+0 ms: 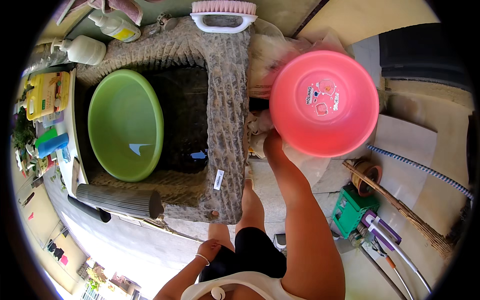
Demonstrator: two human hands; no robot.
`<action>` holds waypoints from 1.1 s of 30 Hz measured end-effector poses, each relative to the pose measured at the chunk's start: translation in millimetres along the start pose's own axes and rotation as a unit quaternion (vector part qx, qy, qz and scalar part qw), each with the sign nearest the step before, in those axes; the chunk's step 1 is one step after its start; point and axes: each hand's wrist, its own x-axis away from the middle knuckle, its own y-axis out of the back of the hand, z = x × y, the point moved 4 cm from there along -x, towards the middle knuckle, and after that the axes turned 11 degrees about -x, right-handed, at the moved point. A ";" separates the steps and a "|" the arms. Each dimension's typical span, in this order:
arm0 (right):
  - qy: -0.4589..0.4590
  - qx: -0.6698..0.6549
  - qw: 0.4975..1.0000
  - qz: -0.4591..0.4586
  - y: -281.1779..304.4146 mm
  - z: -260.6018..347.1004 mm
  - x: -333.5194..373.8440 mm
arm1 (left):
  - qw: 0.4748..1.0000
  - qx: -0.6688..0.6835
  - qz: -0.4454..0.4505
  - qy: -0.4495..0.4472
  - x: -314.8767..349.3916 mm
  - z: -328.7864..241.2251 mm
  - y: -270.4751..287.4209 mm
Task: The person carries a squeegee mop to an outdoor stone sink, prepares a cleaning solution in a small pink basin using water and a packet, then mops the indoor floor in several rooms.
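The right hand (274, 142) reaches far out in front and grips the near rim of a pink basin (324, 102). The fingers are hidden under the basin's edge, so only the back of the hand and the wrist show; it is closed on the rim, though how tightly I cannot tell. The basin is held up off the ground with its inside facing up, a few small cartoon stickers on its bottom. Just beside the hand, on its far side, crumpled pale cloth and plastic (265, 55) lie under and behind the basin.

To the left of that hand sits a rough stone sink (227, 100), and in its hollow rests a green basin (125, 122), well apart from the pink one. A pink scrubbing brush (223, 15) with a white handle lies on the sink's far edge.

The left hand (209, 248) hangs low against the thigh, near the black shorts, loosely curled and holding nothing, with a thin bracelet at the wrist.

To the right of the outstretched arm, on the floor, stand a small green crate (350, 207) and a broom (395, 202).
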 end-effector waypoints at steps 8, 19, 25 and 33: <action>0.211 -0.253 0.929 -0.171 185.9 69.7 34.2 | 0.999 0.032 -0.021 0.022 -0.8 25.0 -31.3; 0.058 -0.412 0.906 -0.074 110.9 26.0 54.4 | 1.000 -0.008 -0.001 0.016 -8.0 15.4 -9.9; 0.141 -0.210 0.934 0.252 193.4 36.1 68.6 | 1.000 0.014 -0.010 0.017 -8.6 28.2 -13.8; 0.062 -0.454 0.872 -0.171 119.4 38.1 45.2 | 1.000 0.004 -0.004 0.014 -7.8 21.4 -11.1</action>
